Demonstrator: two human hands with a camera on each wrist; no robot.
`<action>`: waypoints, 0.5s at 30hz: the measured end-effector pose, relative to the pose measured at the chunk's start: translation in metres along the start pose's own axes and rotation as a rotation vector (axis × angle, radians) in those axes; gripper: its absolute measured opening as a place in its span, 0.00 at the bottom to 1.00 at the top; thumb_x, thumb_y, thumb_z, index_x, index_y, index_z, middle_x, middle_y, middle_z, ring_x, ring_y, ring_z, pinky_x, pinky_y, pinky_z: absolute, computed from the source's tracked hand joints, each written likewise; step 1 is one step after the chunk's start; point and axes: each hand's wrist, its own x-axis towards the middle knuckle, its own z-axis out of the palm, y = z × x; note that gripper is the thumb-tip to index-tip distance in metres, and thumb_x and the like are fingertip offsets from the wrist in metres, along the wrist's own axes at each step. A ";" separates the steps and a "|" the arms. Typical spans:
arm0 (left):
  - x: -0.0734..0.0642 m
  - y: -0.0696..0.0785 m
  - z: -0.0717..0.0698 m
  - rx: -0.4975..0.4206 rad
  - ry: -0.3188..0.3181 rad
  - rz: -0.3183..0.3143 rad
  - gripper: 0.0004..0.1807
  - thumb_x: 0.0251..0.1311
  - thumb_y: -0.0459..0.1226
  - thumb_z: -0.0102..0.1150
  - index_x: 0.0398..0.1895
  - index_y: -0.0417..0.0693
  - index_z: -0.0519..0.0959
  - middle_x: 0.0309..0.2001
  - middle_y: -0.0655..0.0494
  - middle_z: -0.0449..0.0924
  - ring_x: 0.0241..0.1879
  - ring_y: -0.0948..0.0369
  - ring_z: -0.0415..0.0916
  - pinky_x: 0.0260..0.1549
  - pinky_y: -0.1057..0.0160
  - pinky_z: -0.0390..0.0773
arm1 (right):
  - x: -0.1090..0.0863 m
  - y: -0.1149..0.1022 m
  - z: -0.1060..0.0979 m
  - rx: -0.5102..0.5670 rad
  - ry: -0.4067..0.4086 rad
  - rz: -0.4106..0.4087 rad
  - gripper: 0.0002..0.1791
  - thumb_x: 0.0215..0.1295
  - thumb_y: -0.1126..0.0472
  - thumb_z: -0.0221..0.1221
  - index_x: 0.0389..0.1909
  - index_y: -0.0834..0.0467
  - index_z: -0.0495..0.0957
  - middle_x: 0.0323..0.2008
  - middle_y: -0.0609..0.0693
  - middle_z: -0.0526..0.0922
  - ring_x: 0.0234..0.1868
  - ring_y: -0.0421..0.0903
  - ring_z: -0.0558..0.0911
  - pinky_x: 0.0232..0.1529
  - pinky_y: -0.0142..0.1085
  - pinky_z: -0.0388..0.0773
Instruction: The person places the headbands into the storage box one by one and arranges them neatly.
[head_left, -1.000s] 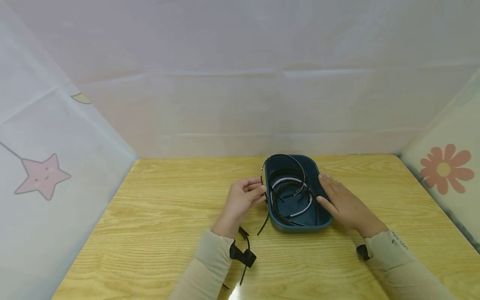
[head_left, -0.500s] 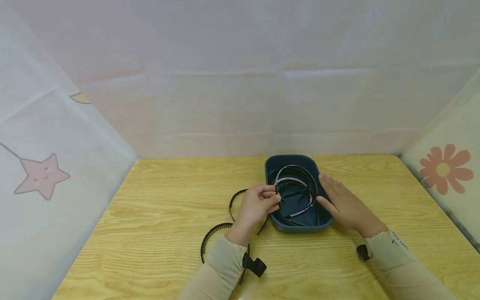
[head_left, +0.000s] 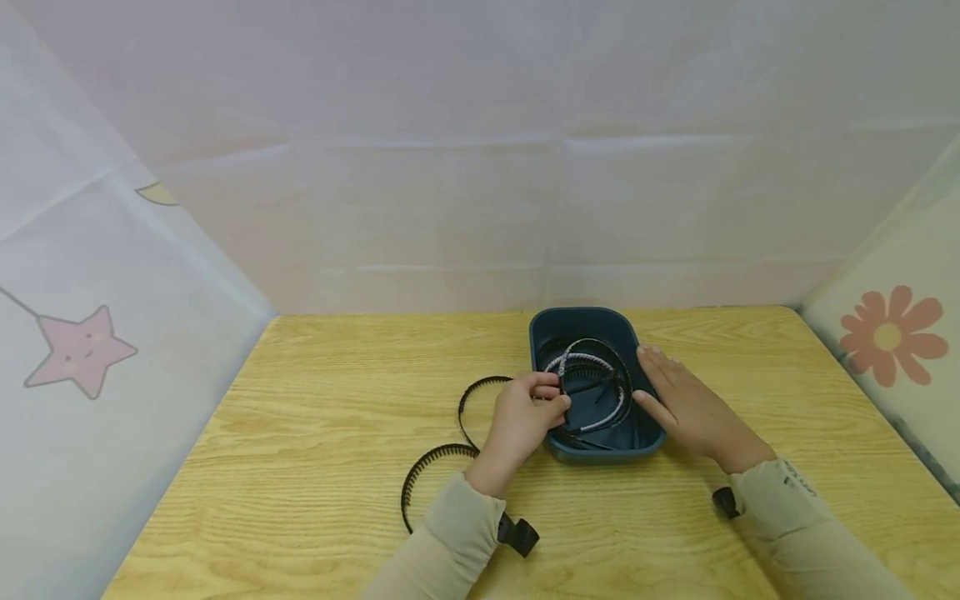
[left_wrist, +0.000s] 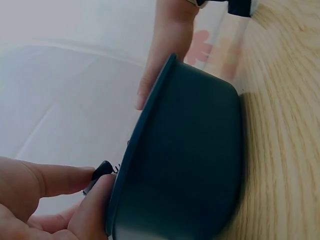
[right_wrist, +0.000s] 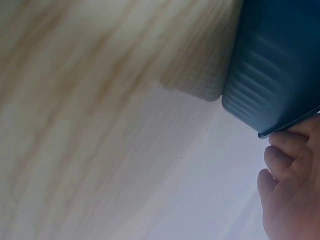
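Observation:
My left hand [head_left: 517,421] pinches a dark, glittering headband [head_left: 563,367] between thumb and fingers at the left rim of a dark blue plastic box [head_left: 600,457]. The headband's arc dips into the box, over other headbands inside. Among these is a lilac-white wrapped headband [head_left: 603,423]. In the left wrist view, the dark band [left_wrist: 102,170] shows between thumb and finger just beside the rim. My right hand [head_left: 690,408] rests with extended fingers on the box's right rim. The right wrist view shows the fingers [right_wrist: 287,142] against that edge.
Two black headbands lie on the wooden table [head_left: 322,417] left of the box: a thin one [head_left: 461,408], and a toothed one [head_left: 408,483] nearer the front, partly under my left forearm. A pale printed sheet [head_left: 420,200] hangs behind the table and at both sides.
My left hand has moved right and toward the box with the glittering headband, whose arc has come down into the box. Headbands on the table came into view. My right hand has stayed put.

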 end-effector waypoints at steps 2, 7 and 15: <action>0.000 0.000 0.001 0.029 0.005 0.012 0.18 0.65 0.28 0.64 0.58 0.34 0.79 0.41 0.47 0.80 0.39 0.55 0.85 0.40 0.60 0.87 | 0.000 0.000 0.000 -0.001 -0.006 0.003 0.39 0.82 0.45 0.44 0.80 0.65 0.44 0.79 0.66 0.47 0.79 0.64 0.48 0.77 0.57 0.46; -0.002 0.003 0.001 0.155 0.011 0.026 0.15 0.63 0.30 0.67 0.51 0.33 0.81 0.37 0.51 0.82 0.35 0.58 0.85 0.36 0.62 0.86 | 0.001 0.001 -0.001 -0.001 -0.016 0.005 0.39 0.82 0.45 0.43 0.80 0.65 0.44 0.79 0.66 0.47 0.79 0.64 0.48 0.77 0.58 0.45; -0.004 0.008 -0.004 0.533 0.012 0.102 0.08 0.64 0.39 0.69 0.36 0.43 0.85 0.25 0.61 0.82 0.24 0.68 0.77 0.24 0.69 0.77 | 0.000 0.001 -0.001 0.000 -0.017 0.008 0.39 0.82 0.45 0.43 0.80 0.65 0.44 0.79 0.66 0.47 0.79 0.64 0.48 0.76 0.58 0.45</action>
